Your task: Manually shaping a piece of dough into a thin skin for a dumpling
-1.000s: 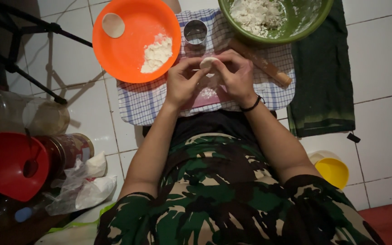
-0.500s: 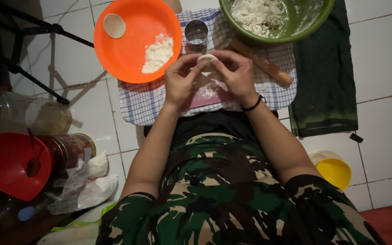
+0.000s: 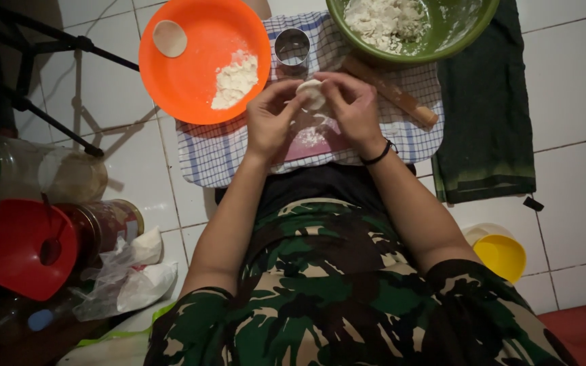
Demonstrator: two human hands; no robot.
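Both arms reach forward, bent a little. The left hand and right hand come together and pinch a small white dough piece with curled fingertips, above the checked cloth.

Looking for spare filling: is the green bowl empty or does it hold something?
Not empty: the green bowl holds a white crumbly heap on one side.

Lighting is dim and uneven: the white floor tiles toward 2 o'clock are brightest, while the 7 to 9 o'clock edge falls into deep shadow. A tripod throws soft shadows toward 3 o'clock. Focus is slightly soft throughout.
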